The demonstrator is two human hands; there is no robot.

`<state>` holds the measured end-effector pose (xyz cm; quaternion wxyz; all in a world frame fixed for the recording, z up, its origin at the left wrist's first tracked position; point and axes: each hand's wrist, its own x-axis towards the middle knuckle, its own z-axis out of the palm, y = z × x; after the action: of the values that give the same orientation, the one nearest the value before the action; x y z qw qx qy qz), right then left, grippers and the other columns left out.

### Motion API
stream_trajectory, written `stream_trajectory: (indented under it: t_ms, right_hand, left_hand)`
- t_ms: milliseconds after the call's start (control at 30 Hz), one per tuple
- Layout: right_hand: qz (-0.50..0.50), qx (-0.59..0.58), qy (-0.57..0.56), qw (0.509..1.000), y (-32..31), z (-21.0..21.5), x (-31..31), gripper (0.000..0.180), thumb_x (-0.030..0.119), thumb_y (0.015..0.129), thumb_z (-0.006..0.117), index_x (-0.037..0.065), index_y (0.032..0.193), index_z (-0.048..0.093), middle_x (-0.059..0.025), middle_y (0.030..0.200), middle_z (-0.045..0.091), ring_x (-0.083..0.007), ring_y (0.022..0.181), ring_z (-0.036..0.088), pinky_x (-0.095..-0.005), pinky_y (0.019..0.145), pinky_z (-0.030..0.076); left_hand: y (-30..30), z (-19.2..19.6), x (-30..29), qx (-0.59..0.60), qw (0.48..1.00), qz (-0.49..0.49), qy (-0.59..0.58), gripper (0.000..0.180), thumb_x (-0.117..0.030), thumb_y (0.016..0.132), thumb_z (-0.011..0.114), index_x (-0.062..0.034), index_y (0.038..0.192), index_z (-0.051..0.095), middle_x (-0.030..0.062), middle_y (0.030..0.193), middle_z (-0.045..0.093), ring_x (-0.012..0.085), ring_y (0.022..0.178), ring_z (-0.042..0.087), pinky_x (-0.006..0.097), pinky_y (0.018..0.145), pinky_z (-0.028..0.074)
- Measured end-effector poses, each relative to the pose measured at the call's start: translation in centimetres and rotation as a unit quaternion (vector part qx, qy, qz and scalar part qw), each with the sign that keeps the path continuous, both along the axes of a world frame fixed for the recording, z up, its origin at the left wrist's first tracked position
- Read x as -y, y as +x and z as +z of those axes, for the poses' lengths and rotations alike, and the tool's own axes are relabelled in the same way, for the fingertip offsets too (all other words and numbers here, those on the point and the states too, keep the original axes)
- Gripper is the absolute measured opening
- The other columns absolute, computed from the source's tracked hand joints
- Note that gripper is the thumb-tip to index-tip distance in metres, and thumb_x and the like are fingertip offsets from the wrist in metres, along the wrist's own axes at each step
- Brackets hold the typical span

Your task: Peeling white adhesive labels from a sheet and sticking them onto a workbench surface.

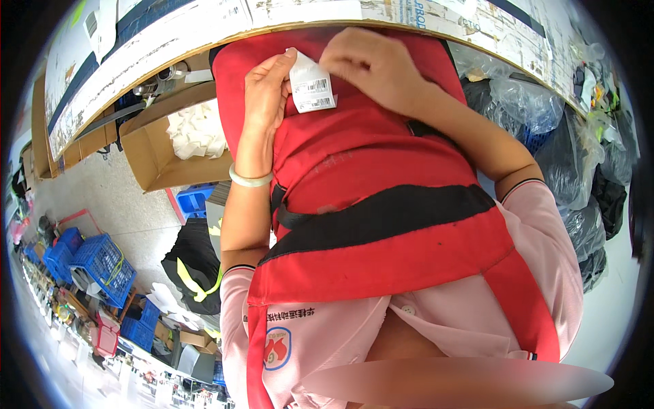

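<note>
My left hand [264, 92] pinches a small white label strip [311, 87] printed with barcodes, its thumb and fingers on the strip's left edge. The strip is creased toward the top and hangs over the red apron [347, 129] on my lap. On the other side my right hand [371, 68] is closed, fingers curled and slightly blurred, with its fingertips at the strip's upper right edge. Whatever those fingertips hold, if anything, is hidden.
A worn white table [272, 17] edges the far side, close beyond both hands. To the left stand a cardboard box [153, 153] of white pieces and several blue crates [105, 266]. Clear and black plastic bags [572, 163] pile up on the right.
</note>
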<state>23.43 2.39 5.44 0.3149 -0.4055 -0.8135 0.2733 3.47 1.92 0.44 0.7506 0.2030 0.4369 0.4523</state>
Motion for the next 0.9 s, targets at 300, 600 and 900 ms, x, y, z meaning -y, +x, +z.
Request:
stream_trajectory:
  t_ms: [300,600,900]
  right_hand:
    - [-0.111,-0.087,-0.396,0.907,3.5,1.7,-8.6,0.017,0.012,0.091,0.063,-0.005,0.091,0.065,-0.0092,0.072,0.065,-0.013,0.061,0.062,-0.0244,0.053,0.052]
    - [-0.095,-0.038,-0.424,0.9,2.7,1.4,-9.8,0.019,0.012,0.089,0.065,-0.007,0.087,0.066,-0.0111,0.071,0.066,-0.0147,0.057,0.062,-0.0252,0.051,0.053]
    - [-0.118,-0.047,-0.431,0.893,2.4,1.2,-9.7,0.018,0.012,0.089,0.065,-0.006,0.088,0.066,-0.0105,0.072,0.066,-0.0139,0.057,0.062,-0.0245,0.05,0.052]
  left_hand:
    - [-0.1,-1.3,0.1,-0.032,0.999,-0.014,0.007,0.02,-0.017,0.093,0.063,0.0025,0.094,0.069,0.0077,0.082,0.069,0.0114,0.066,0.065,0.023,0.06,0.054]
    - [-0.4,-1.8,0.0,-0.038,0.999,-0.014,0.003,0.019,-0.017,0.093,0.064,0.0009,0.092,0.07,0.0055,0.08,0.069,0.009,0.065,0.063,0.021,0.059,0.052]
    - [-0.3,-1.5,0.1,-0.038,0.999,-0.007,0.006,0.02,-0.017,0.093,0.064,0.0023,0.093,0.069,0.0061,0.081,0.069,0.0095,0.066,0.063,0.021,0.059,0.052]
